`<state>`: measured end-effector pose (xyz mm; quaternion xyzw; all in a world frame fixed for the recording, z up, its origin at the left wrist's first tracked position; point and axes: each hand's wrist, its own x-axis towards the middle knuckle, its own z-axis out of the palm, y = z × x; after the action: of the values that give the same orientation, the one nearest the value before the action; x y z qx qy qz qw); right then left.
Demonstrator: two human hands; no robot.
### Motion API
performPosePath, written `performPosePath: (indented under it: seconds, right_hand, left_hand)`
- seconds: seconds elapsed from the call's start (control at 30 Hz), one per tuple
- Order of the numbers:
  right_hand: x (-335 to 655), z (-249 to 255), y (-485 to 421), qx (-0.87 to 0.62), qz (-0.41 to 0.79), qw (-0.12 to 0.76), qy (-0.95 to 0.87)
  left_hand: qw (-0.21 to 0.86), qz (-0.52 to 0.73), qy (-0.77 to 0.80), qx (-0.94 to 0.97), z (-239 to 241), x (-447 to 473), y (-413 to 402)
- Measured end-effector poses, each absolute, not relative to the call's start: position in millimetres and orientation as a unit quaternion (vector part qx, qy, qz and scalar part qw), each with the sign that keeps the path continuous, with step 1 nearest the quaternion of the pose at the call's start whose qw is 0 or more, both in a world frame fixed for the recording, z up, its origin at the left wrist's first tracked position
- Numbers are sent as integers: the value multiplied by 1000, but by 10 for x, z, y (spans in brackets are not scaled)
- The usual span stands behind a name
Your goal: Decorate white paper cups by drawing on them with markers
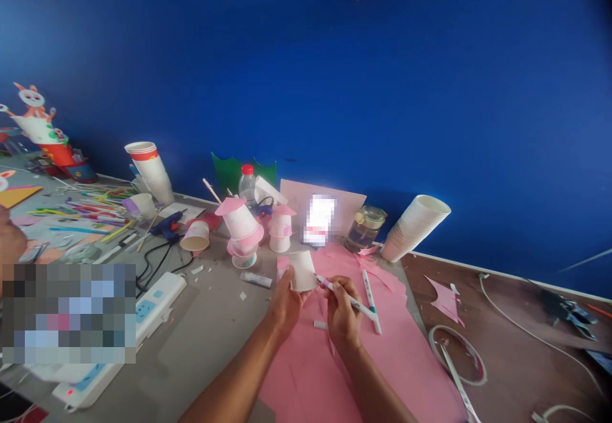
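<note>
My left hand [283, 305] is closed around the side of a white paper cup [303, 270], which is turned with its wide end down. Between the fingers of my right hand [344, 313] is a white marker [364, 310], its tip at the cup's right side; I cannot tell whether it touches. Just below the cup a small white cap [320, 325] lies on pink paper [382, 359]. A second marker [371, 302] with a teal band rests right of my right hand.
Behind stand pink-decorated cup towers [238, 222], a propped phone [319, 219], a glass jar [366, 226] and a leaning cup stack [415, 226]. Left are a power strip [157, 305], glue gun [168, 222] and another person's hand [10, 235]. Right are scissors [456, 372] and a cable [521, 324].
</note>
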<state>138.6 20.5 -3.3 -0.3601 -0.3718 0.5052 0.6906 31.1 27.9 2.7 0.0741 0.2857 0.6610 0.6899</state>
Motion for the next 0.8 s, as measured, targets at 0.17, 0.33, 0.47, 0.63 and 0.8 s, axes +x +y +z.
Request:
performPosePath:
  seconds: [0.17,0.33,0.47,0.63,0.8]
  right_hand:
    - [1398,-69,219,-383,490,675,-396]
    - [1405,-79,226,-392,488,669,-402]
    - [1396,-21,205,-346,518,666,-410]
    - [1383,24,214,-335,532,681,-376]
    - [1380,35,247,-371,513,700,-331]
  left_hand:
    - [685,663,290,86,99,327,255]
    - [687,659,291,93,109,324,257]
    - [698,647,289,108,103,320,256]
    - [700,646,288,100,72,311,260]
    - [695,663,264,89,54,303,255]
